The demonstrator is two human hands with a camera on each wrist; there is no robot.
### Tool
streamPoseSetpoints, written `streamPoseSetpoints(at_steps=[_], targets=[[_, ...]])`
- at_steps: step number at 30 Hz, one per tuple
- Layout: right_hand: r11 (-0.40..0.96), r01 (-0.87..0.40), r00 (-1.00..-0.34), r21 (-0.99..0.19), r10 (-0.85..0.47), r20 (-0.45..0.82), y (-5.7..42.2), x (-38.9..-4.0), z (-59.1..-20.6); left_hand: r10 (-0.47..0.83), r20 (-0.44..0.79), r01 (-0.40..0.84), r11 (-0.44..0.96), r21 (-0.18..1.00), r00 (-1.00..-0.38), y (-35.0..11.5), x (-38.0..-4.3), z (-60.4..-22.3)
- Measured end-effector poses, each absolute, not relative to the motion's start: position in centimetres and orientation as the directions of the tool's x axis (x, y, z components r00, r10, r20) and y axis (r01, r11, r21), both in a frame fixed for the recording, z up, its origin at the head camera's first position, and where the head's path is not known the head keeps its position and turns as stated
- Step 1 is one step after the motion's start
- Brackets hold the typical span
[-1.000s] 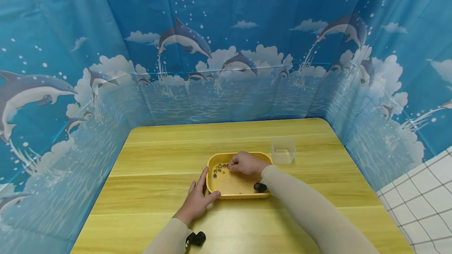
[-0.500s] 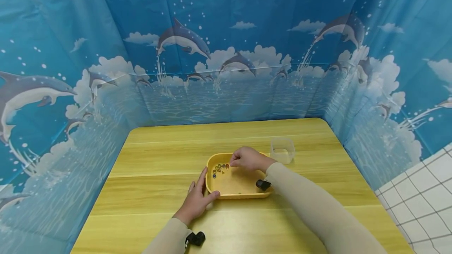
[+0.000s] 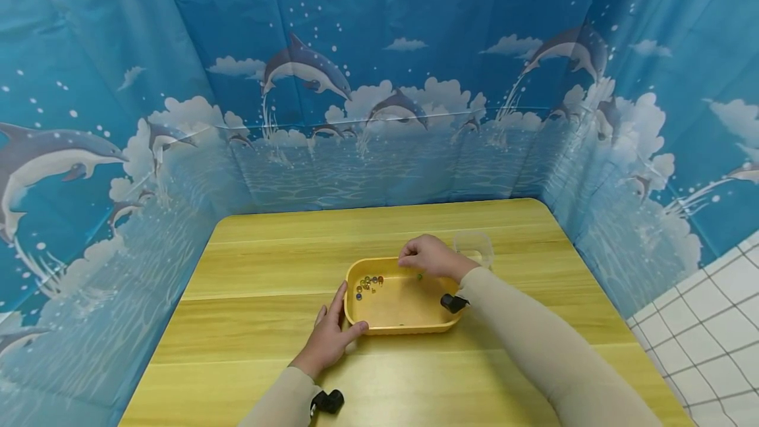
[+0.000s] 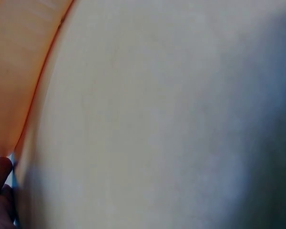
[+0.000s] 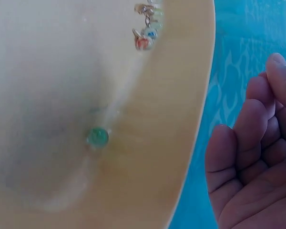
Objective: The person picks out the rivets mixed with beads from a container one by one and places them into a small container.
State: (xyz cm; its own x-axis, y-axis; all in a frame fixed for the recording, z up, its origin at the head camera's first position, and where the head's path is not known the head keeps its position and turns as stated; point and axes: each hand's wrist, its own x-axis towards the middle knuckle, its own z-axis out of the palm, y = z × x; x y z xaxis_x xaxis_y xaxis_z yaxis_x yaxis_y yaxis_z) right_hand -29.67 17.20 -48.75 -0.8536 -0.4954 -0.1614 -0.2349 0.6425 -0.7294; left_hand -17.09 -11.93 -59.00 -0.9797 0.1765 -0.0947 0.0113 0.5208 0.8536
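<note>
In the head view a yellow tray (image 3: 403,312) sits on the table. My left hand (image 3: 329,335) rests against its left end, fingers straight along the outside and thumb at the front rim. Small round beads (image 3: 366,283), some with gold-coloured metal loops, cluster in the tray's far left corner. A green bead (image 5: 98,137) lies apart from them on the tray floor. My right hand (image 3: 431,257) is over the far rim, thumb and index fingertips together in the right wrist view; I cannot tell whether something small is between them.
A clear plastic container (image 3: 474,237) stands behind the tray's far right corner, partly hidden by my right wrist. Another small green bead (image 3: 401,325) lies by the tray's front wall. A dolphin-print curtain (image 3: 379,150) hangs behind the wooden table (image 3: 249,321).
My right hand has lifted from beside the beads and moved up and right over the tray's far rim. A green bead now shows below it. My left hand keeps its place.
</note>
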Motion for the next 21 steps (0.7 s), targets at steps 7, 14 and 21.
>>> streamPoseSetpoints(at_steps=[7,14,21], targets=[[0.675,-0.245,-0.883,-0.696,-0.451,-0.127,18.8,-29.9,-47.9,0.178,-0.090,0.016,0.518,0.855,-0.980,-12.0,-17.1,-58.9],[0.681,-0.201,-0.909,-0.705,-0.397,-0.125,21.1,-30.4,-47.4,0.173,-0.090,0.013,0.517,0.856,-0.981,-12.0,-17.1,-58.7],[0.689,-0.207,-0.923,-0.695,-0.372,-0.095,23.5,-30.9,-47.4,0.182,-0.086,0.020,0.515,0.857,-0.980,-11.9,-17.1,-58.6]])
